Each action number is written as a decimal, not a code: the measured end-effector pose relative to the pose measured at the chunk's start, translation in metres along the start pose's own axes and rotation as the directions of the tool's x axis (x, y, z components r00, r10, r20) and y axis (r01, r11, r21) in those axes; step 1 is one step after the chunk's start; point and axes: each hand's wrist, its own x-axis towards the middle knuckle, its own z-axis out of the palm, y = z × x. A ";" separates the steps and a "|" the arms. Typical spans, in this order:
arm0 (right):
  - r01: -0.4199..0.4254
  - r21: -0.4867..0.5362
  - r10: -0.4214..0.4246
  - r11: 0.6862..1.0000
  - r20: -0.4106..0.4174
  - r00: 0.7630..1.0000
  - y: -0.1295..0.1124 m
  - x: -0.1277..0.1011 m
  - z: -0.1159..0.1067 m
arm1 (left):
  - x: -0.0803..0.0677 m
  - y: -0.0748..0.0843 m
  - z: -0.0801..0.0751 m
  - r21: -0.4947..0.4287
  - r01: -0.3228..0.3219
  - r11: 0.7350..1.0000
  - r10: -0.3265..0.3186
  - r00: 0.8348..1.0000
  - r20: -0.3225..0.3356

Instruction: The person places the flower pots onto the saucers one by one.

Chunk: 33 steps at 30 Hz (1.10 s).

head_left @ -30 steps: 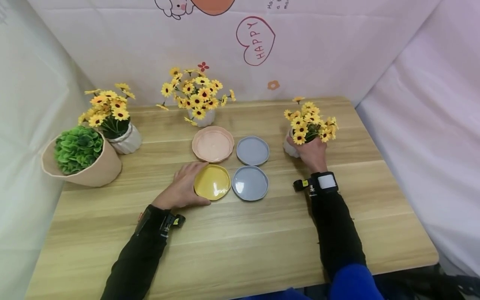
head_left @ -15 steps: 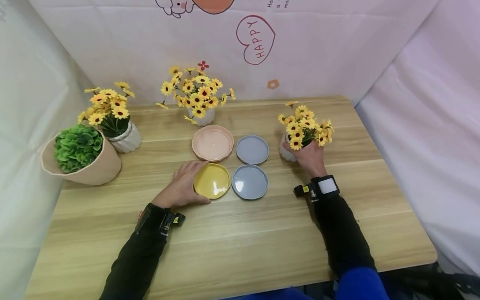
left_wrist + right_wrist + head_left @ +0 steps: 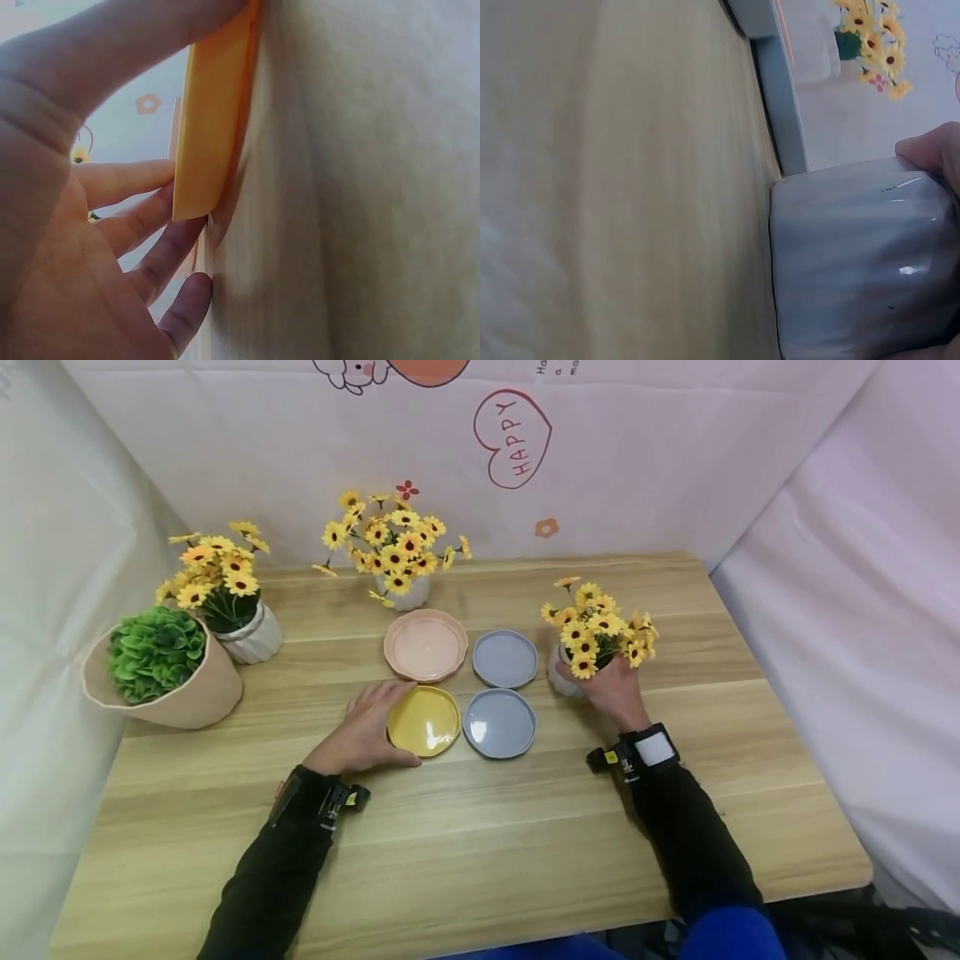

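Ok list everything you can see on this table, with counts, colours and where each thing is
Flower pots: 3, white with yellow flowers; back left, back centre, right in the right hand.
Green plant: 1, in a tan pot, far left.
Pink saucer: 1, centre, back left of the four.
Grey saucers: 2, back right and front right.
Yellow saucer: 1, front left.
Table: 1, light wood.
Left hand: holds the yellow saucer's rim.
Right hand: grips the right pot.
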 end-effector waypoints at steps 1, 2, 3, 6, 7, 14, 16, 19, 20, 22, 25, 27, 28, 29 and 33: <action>0.008 -0.012 -0.007 1.000 0.010 1.000 -0.001 -0.001 0.001 | 0.000 0.000 0.000 0.000 0.000 1.000 0.000 1.000 0.001; 0.017 -0.023 -0.017 1.000 0.019 1.000 -0.002 -0.002 0.001 | 0.000 0.001 0.000 0.000 0.000 1.000 0.000 1.000 0.001; 0.026 -0.032 -0.025 0.999 0.028 0.999 -0.003 -0.003 0.002 | 0.000 0.001 -0.001 0.000 0.000 1.000 0.000 1.000 0.002; 0.052 -0.049 -0.049 0.997 0.056 0.997 -0.008 -0.007 0.005 | -0.001 0.001 0.000 0.001 0.001 1.000 -0.001 1.000 0.002; 0.054 -0.045 -0.051 0.998 0.063 0.997 -0.009 -0.007 0.006 | -0.001 0.001 -0.001 0.000 0.002 1.000 -0.002 1.000 0.002; 0.103 -0.029 -0.099 0.994 0.096 0.990 -0.017 -0.012 0.014 | -0.001 0.001 -0.002 -0.005 0.014 1.000 -0.014 1.000 0.007; 0.117 -0.024 -0.114 0.993 0.099 0.989 -0.018 -0.013 0.016 | -0.001 0.001 -0.002 -0.005 0.014 1.000 -0.014 1.000 0.009; 0.110 -0.012 -0.109 0.994 0.110 0.988 -0.021 -0.015 0.019 | 0.000 0.001 -0.001 -0.006 0.013 1.000 -0.013 1.000 0.010; 0.103 -0.008 -0.101 0.995 0.113 0.988 -0.022 -0.015 0.020 | 0.000 0.001 -0.001 -0.006 0.012 1.000 -0.012 1.000 0.009; 0.087 0.004 -0.087 0.996 0.121 0.989 -0.025 -0.016 0.022 | 0.000 0.002 -0.002 -0.007 0.011 1.000 -0.011 1.000 0.006; 0.076 0.017 -0.077 0.997 0.135 0.988 -0.029 -0.017 0.025 | 0.000 0.001 -0.002 -0.008 0.007 1.000 -0.007 1.000 0.003; 0.060 0.031 -0.064 0.998 0.142 0.988 -0.030 -0.018 0.027 | 0.000 0.000 -0.001 -0.009 0.004 1.000 -0.004 1.000 0.000; 0.051 0.041 -0.056 0.998 0.145 0.988 -0.031 -0.018 0.028 | 0.000 0.000 -0.001 -0.007 0.003 1.000 -0.003 1.000 0.000; 0.045 0.048 -0.052 0.998 0.149 0.988 -0.032 -0.019 0.029 | 0.000 0.000 -0.001 -0.007 0.003 1.000 -0.003 1.000 0.000; 0.025 0.078 -0.037 0.997 0.158 0.987 -0.036 -0.020 0.033 | 0.000 0.000 -0.001 -0.013 0.004 1.000 -0.004 1.000 -0.002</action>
